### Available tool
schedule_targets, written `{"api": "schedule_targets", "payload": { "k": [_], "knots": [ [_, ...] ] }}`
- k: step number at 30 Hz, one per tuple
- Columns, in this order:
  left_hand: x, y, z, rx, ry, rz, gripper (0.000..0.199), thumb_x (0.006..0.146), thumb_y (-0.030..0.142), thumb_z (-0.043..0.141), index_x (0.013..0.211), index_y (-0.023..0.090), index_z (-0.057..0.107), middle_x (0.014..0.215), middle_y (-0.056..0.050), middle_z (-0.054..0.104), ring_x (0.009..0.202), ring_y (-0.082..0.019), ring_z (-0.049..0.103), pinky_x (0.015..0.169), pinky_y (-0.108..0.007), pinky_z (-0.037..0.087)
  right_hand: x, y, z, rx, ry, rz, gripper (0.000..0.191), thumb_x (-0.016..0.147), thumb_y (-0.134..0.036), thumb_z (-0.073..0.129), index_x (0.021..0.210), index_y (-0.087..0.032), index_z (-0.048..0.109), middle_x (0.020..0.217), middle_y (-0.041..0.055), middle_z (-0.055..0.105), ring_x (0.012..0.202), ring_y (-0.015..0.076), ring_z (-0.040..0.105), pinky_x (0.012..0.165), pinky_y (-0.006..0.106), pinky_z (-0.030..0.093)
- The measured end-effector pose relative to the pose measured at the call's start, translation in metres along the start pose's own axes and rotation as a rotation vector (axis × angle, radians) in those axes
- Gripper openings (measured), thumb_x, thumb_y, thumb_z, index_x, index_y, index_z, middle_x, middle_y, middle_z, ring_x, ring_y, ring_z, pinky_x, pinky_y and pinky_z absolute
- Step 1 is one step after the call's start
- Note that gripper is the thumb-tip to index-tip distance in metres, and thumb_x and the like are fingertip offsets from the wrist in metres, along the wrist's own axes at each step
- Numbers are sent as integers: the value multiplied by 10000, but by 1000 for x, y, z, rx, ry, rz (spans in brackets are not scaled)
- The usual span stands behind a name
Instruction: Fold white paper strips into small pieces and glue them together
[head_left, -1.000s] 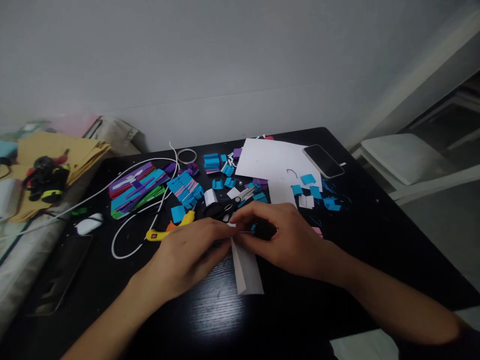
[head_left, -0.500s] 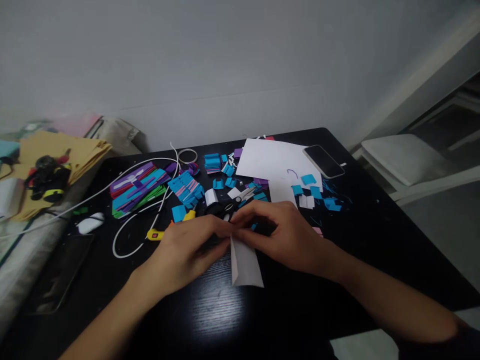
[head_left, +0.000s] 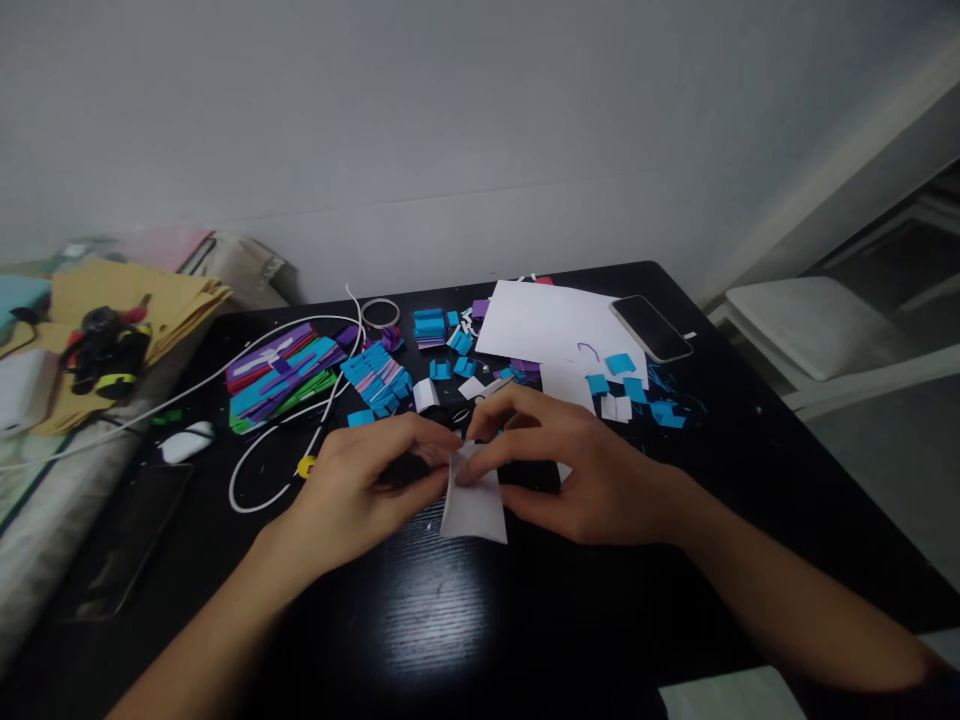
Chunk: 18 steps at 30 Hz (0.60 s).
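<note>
A small folded strip of white paper (head_left: 475,512) is held between my two hands over the black table. The fingers of my left hand (head_left: 375,475) pinch its left edge near the top. My right hand (head_left: 570,465) holds it from the other side, one finger pressed on its face and the thumb by its right edge. Just beyond my fingertips lie scissors, mostly hidden by my hands. A white paper piece (head_left: 425,395) and blue paper pieces (head_left: 380,378) lie close behind my left hand.
Bundled coloured strips (head_left: 281,375) and a white cable (head_left: 247,455) lie on the left. White sheets (head_left: 547,320), a phone (head_left: 651,328) and blue scraps (head_left: 620,363) lie to the right. Another dark phone (head_left: 127,545), a white case (head_left: 186,442) and brown envelopes (head_left: 176,310) are at far left.
The white strip has moved slightly up and left and now shows its face more flatly. My right index finger has shifted onto its face, with the thumb lower at its edge.
</note>
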<state>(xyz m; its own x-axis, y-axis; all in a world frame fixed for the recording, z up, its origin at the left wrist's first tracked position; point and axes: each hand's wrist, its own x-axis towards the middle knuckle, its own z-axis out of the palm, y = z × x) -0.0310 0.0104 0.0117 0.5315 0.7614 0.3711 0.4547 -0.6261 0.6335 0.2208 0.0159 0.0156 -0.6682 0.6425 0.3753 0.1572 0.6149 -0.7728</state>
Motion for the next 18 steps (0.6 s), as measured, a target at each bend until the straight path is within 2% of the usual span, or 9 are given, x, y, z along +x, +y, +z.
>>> {"api": "schedule_targets", "payload": {
  "k": [6, 11, 15, 18],
  "knots": [
    [0, 6, 2, -31, -47, 1, 155, 883, 96, 737, 976, 212, 696, 893, 47, 774, 769, -73, 732, 684, -130, 544, -1, 4, 3, -37, -21, -56, 260, 888, -6, 688, 1065, -182, 763, 1112, 72, 610, 1005, 162, 631, 872, 306, 564],
    [-1, 4, 2, -60, -87, -10, 187, 876, 73, 733, 977, 226, 695, 879, 59, 763, 767, -65, 718, 688, -134, 530, -1, 3, 2, -6, -58, -44, 149, 904, -77, 736, 1012, -178, 755, 1113, 68, 623, 1011, 164, 647, 878, 311, 576],
    [0, 2, 2, -119, -122, -44, 160, 869, 83, 745, 939, 217, 692, 868, 56, 761, 780, -70, 720, 722, -145, 541, -2, 1, 2, 9, -87, -24, 200, 867, -55, 768, 1036, -163, 762, 1112, 69, 624, 1027, 163, 645, 896, 301, 569],
    [2, 3, 2, -152, -138, -60, 157, 852, 78, 761, 903, 210, 692, 826, 59, 750, 742, -65, 708, 683, -139, 529, -2, 0, 2, 29, -95, -24, 242, 851, -53, 788, 1072, -152, 777, 1118, 72, 631, 1057, 165, 637, 928, 296, 550]
  ]
}}
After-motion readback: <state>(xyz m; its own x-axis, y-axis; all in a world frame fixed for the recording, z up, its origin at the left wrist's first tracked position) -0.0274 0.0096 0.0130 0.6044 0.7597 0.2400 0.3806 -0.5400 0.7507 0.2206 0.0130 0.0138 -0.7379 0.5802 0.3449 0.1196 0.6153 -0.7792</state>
